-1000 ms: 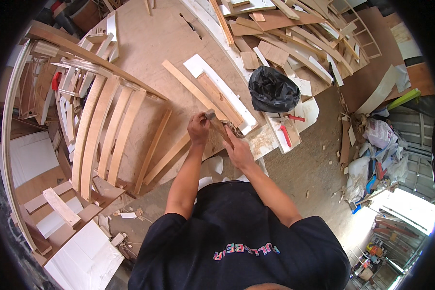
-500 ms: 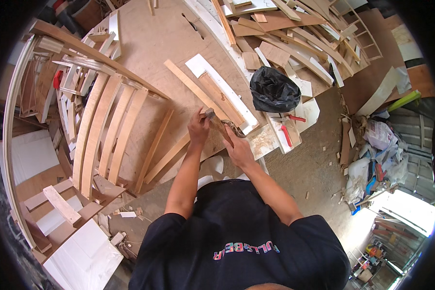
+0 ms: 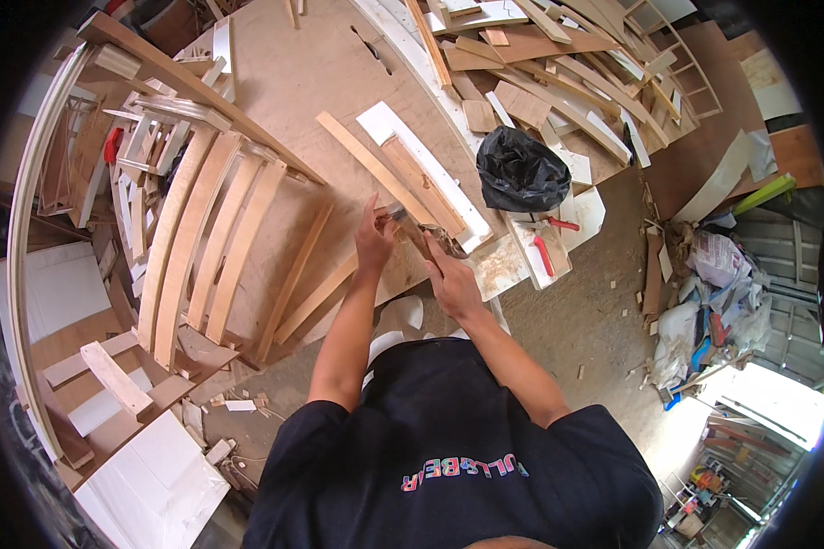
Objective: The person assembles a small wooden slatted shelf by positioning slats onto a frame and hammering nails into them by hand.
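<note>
My right hand (image 3: 455, 285) is wrapped round the wooden handle of a tool (image 3: 416, 240) with a dull grey end; it looks like a hammer, though blur hides its exact shape. That grey end reaches my left hand (image 3: 374, 245), whose fingers are bent beside it with one pointing up. Whatever the left fingers pinch, if anything, is too small to make out. Just beyond my hands, a long pale wood strip (image 3: 366, 157) lies on the workbench (image 3: 293, 87) beside a white-edged board (image 3: 421, 169). A dark, mottled thing (image 3: 449, 242) shows partly behind my right hand.
Left stands a frame of curved wooden slats (image 3: 185, 247). A black plastic bag (image 3: 524, 169) sits right of my hands, with red-handled pliers (image 3: 543, 256) near it. Offcuts (image 3: 558, 78) are heaped at the far right. Plastic bags (image 3: 705, 302) lie at the right.
My left hand has lifted a finger beside the tool's grey end. My right hand has shifted only slightly, still round the handle. The whole view has moved a little.
</note>
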`<state>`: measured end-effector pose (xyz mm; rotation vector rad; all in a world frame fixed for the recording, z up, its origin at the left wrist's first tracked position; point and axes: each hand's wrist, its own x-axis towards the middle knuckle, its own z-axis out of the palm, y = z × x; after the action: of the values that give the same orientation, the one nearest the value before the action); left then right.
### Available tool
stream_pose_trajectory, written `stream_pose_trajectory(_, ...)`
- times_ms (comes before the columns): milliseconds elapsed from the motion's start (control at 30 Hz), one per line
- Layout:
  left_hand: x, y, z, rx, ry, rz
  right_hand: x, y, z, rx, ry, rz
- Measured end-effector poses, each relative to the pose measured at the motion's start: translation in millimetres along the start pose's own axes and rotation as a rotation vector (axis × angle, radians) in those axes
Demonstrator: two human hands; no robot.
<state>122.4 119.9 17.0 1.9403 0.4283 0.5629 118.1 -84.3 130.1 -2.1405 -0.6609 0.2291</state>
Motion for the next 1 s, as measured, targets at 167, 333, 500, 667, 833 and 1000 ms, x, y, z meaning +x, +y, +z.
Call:
stream_pose_trajectory(167,-11,4,-16,0.507,-0.029,0.056,-10,4,8,-0.232,-0.072,0.027)
stream_pose_trajectory(333,-24,-17,-25,0.64,-0.008,0.012,-10,-8,7,-0.271,-0.186,0.044)
stream_pose_trajectory(500,-20,-10,-22,0.671,-0.044,-0.035,-10,6,16,-0.306,-0.132,0.076)
stream_pose_trajectory(667,-22,-14,-24,0.673,-0.034,0.008,-15,-2,11,-0.283,-0.151,0.021)
stream_pose_trajectory(833,-19,-8,-21,0.666,-0.023,-0.012,-7,-1,12,-0.324,-0.159,0.087)
stream_pose_trajectory(1000,-20,-14,-23,0.67,0.023,0.045,-9,-13,8,-0.283,-0.182,0.046)
